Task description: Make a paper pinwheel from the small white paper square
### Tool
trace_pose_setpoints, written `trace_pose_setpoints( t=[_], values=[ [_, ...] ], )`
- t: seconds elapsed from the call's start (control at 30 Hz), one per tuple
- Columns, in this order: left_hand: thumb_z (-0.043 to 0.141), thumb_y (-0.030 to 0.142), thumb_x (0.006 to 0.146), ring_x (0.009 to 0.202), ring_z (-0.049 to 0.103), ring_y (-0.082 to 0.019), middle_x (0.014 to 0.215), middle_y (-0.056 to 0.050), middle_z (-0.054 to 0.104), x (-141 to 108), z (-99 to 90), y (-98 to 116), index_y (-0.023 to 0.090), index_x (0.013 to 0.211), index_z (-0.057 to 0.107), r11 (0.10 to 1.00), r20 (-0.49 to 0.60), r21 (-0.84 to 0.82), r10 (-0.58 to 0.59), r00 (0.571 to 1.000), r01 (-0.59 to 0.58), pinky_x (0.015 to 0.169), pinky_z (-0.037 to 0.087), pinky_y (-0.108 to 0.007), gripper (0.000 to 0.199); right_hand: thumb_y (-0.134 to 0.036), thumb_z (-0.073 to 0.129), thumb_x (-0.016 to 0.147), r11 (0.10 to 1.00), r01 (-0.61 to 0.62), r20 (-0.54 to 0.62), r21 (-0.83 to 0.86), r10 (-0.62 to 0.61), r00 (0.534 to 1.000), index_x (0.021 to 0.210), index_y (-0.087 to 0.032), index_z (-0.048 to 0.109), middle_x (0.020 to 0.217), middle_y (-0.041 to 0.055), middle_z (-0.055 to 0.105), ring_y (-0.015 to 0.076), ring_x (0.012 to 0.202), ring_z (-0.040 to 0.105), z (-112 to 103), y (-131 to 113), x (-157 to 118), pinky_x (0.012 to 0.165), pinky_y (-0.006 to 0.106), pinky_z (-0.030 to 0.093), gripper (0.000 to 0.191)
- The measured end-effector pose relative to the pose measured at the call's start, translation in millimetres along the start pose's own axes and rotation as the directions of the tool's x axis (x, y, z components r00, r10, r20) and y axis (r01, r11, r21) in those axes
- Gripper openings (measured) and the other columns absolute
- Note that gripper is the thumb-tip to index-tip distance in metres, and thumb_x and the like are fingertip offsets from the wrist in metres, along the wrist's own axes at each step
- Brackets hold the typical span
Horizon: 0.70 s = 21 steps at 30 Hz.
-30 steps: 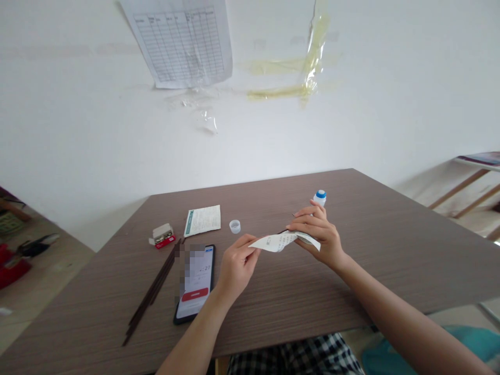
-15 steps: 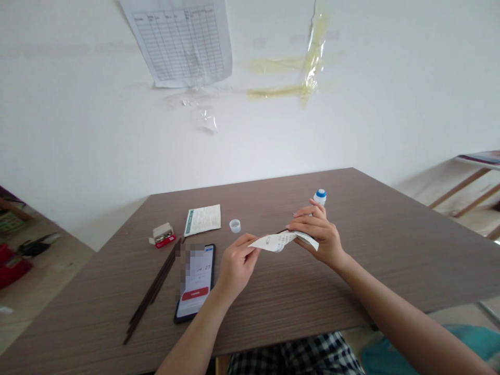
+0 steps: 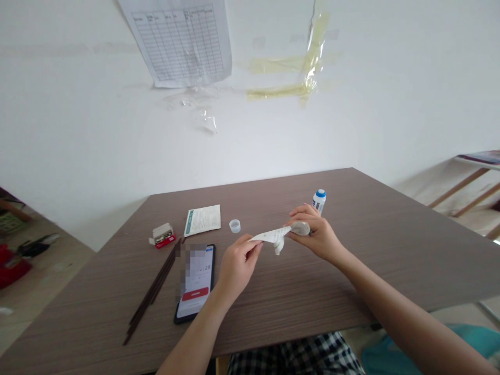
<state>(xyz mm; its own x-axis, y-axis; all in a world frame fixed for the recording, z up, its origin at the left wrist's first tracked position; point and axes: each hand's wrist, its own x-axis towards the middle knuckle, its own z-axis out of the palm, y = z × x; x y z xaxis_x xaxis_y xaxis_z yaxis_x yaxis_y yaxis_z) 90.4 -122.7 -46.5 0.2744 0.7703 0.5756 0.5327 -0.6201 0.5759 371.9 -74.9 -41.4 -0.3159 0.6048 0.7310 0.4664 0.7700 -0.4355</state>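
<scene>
A strip of white printed paper [image 3: 271, 235] stretches between my hands above the table. My left hand [image 3: 239, 260] pinches its left end between thumb and fingers. At the other end, my right hand [image 3: 317, 233] has its fingers closed on the paper, which is curled and twisted there, with a small piece hanging down near the middle. Just behind my right hand stands a white bottle [image 3: 319, 201] with a blue top, its lower part hidden by the fingers. A clear plastic cap [image 3: 235, 226] lies beyond my left hand.
On the brown table [image 3: 273, 312], left of my hands, are a phone [image 3: 196, 286], dark thin sticks [image 3: 154, 291], a small red and white box [image 3: 163, 236] and a printed paper sheet [image 3: 203, 220]. A white wall rises behind.
My right hand has shifted slightly left, and its end of the paper is now more curled and twisted. More of the bottle shows. My left hand has barely moved.
</scene>
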Motion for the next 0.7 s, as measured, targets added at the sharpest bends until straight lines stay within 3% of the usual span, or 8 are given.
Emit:
trace_pose_setpoints(
  t=[0.1,0.17,0.23,0.3,0.33,0.5,0.6,0.7],
  values=[
    [0.065,0.012,0.109,0.111,0.088,-0.027,0.122,-0.01,0.093,1,1.5,3,0.025,0.122,0.092,0.996,0.071,0.017,-0.083,0.994,0.082,0.1,0.069,-0.039,0.033,-0.04,0.09,0.097,0.961,-0.271,0.18,0.063,0.256,0.95,0.084,-0.026,0.088,0.098,0.0086,0.088,0.0337,0.109,0.082,-5,-2,9,0.102,0.048,0.066,0.019],
    [0.067,0.01,0.108,0.114,0.088,-0.028,0.124,-0.01,0.093,2,1.7,7,0.026,0.123,0.092,0.983,0.12,0.065,-0.176,0.977,0.169,0.103,0.068,-0.041,0.034,-0.04,0.091,0.092,0.87,-0.491,0.327,0.037,0.454,0.829,0.087,-0.023,0.09,0.097,0.0085,0.088,0.0312,0.1,0.081,-9,-5,15,0.091,0.041,0.063,0.018],
    [0.071,0.008,0.106,0.109,0.089,-0.03,0.116,-0.009,0.094,2,1.9,13,0.025,0.117,0.092,0.953,0.166,0.13,-0.294,0.941,0.274,0.099,0.067,-0.041,0.029,-0.038,0.091,0.088,0.745,-0.667,0.443,-0.018,0.604,0.662,0.086,-0.019,0.09,0.084,0.0055,0.083,0.0265,0.085,0.076,-9,-8,21,0.08,0.036,0.057,0.019],
    [0.072,0.008,0.106,0.102,0.089,-0.03,0.106,-0.008,0.093,2,3.0,20,0.024,0.111,0.09,0.911,0.207,0.193,-0.402,0.892,0.365,0.093,0.066,-0.04,0.025,-0.037,0.091,0.085,0.65,-0.757,0.496,-0.073,0.682,0.537,0.077,-0.017,0.084,0.07,0.0011,0.072,0.0205,0.072,0.065,-6,-11,23,0.071,0.033,0.047,0.022],
    [0.073,0.007,0.106,0.1,0.089,-0.029,0.104,-0.007,0.093,1,4.0,23,0.024,0.109,0.089,0.891,0.223,0.222,-0.442,0.869,0.396,0.091,0.064,-0.039,0.024,-0.036,0.092,0.083,0.628,-0.772,0.502,-0.1,0.701,0.506,0.07,-0.018,0.079,0.064,-0.0009,0.066,0.018,0.068,0.058,-4,-11,24,0.067,0.032,0.042,0.026],
    [0.077,0.007,0.105,0.104,0.085,-0.027,0.112,-0.01,0.088,-8,9.7,36,0.021,0.101,0.089,0.806,0.226,0.386,-0.553,0.802,0.448,0.088,0.058,-0.034,0.019,-0.032,0.095,0.074,0.664,-0.706,0.499,-0.244,0.71,0.496,0.046,-0.023,0.045,0.049,-0.0048,0.037,0.0138,0.062,0.037,13,-12,19,0.06,0.035,0.025,0.057],
    [0.078,0.013,0.107,0.103,0.083,-0.027,0.11,-0.01,0.085,-11,10.6,39,0.023,0.103,0.091,0.759,0.217,0.462,-0.598,0.772,0.458,0.088,0.056,-0.034,0.017,-0.03,0.096,0.072,0.68,-0.674,0.509,-0.29,0.706,0.493,0.045,-0.023,0.044,0.048,-0.004,0.038,0.0146,0.061,0.039,21,-11,18,0.059,0.036,0.025,0.059],
    [0.079,0.016,0.106,0.114,0.081,-0.032,0.108,-0.01,0.084,-12,10.8,39,0.024,0.103,0.092,0.749,0.218,0.51,-0.588,0.779,0.422,0.097,0.057,-0.039,0.016,-0.029,0.098,0.072,0.671,-0.649,0.51,-0.359,0.723,0.465,0.047,-0.023,0.048,0.048,-0.0035,0.043,0.0151,0.061,0.043,25,-12,21,0.06,0.036,0.028,0.057]
  ],
)
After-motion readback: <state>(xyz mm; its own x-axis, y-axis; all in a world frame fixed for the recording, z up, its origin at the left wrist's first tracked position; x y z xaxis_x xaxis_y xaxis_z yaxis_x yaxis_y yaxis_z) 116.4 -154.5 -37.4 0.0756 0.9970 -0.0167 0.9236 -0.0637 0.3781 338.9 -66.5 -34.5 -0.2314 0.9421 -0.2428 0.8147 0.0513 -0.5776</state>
